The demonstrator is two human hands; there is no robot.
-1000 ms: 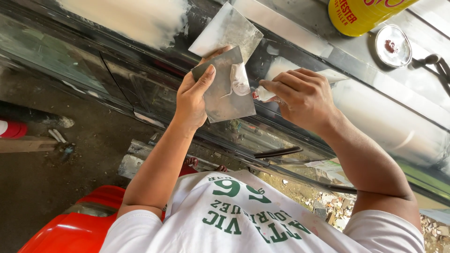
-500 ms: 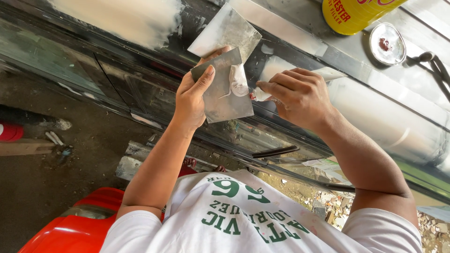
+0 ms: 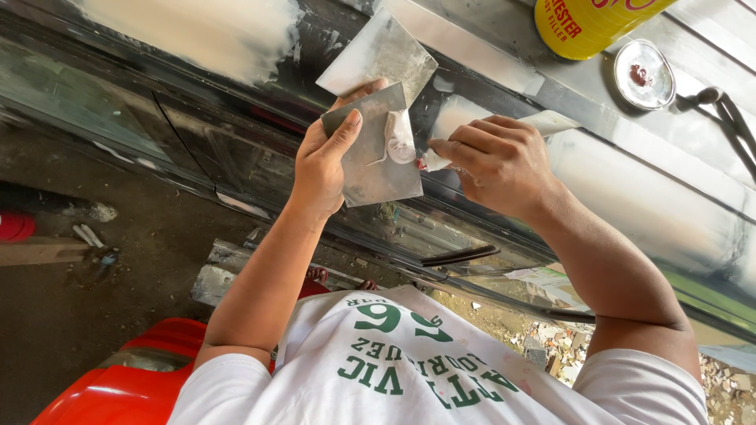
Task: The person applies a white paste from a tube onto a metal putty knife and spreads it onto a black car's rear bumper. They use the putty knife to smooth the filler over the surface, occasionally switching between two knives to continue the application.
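Against the dark glossy car panel (image 3: 197,149), w/ pale filler patches already on it, the left hand (image 3: 327,161) holds two thin metal spreader plates: a darker plate (image 3: 378,157) in front and a lighter plate (image 3: 382,55) behind and above it. Thumb lies across the front face, fingers curl behind, so that hand is closed on the plates. A dab of white putty (image 3: 400,142) sits on the darker plate near its right edge.

The right hand (image 3: 496,161) is closed round a small tool or tube whose tip touches the putty; what it is exactly I can't tell, most of it is hidden in the fist.

Handling, as a judgement: plates look light, thin, stiff but a bit springy, w/ sharp-ish edges, so best held flat by the left/lower side, thumb on face, away from the putty. Putty looks soft, sticky, apt to smear or slide if the plate tilts much; keep the plate approx level w/ the loaded face up.

Nearby: yellow can (image 3: 587,24) and round lid (image 3: 644,75) rest on the pale ledge, well apart from both hands. Red plastic seat (image 3: 118,386) lower left.
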